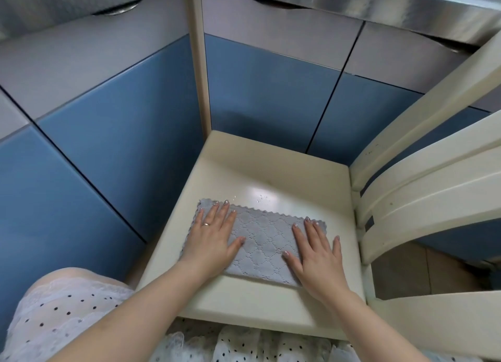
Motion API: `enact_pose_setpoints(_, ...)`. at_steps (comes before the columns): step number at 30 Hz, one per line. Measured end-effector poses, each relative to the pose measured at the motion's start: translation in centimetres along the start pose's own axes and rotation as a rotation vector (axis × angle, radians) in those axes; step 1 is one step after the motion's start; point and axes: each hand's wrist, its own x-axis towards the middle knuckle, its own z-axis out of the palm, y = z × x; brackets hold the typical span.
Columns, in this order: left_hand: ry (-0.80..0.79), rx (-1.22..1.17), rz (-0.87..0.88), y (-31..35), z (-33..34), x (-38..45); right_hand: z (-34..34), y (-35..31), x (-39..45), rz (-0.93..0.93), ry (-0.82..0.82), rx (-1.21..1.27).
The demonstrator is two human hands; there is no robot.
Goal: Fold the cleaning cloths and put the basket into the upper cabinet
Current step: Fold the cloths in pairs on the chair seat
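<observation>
A grey cleaning cloth (260,239) lies flat on the seat of a cream chair (271,177), folded into a long rectangle with a zigzag edge on the side away from the person; both hands lie on top of it — palms down, fingers straight and slightly spread, holding nothing. The left hand (214,234) covers the cloth's left end, a ring (206,224) on one finger, its fingertips reaching the far zigzag edge; the right hand (315,249) covers the right end, its little finger resting just past the cloth on the bare seat. Between the two thumbs a stretch of quilted grey fabric shows uncovered. Beyond the fingertips the seat is glossy and catches a patch of light; to the right of the right hand rise the chair's curved back slats (423,188). Ahead of and left of the hands stand blue and grey cabinet doors (113,133) — all closed; near the forearms, a white dotted dress (65,315) fills the lower edge.
</observation>
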Motion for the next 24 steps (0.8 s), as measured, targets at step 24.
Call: enact_pose_setpoints(24,-0.019,0.207,0.335,-3.6,-1.4,-4.6,-0.4,-1.9,0.7,-0.514,0.339,-0.182)
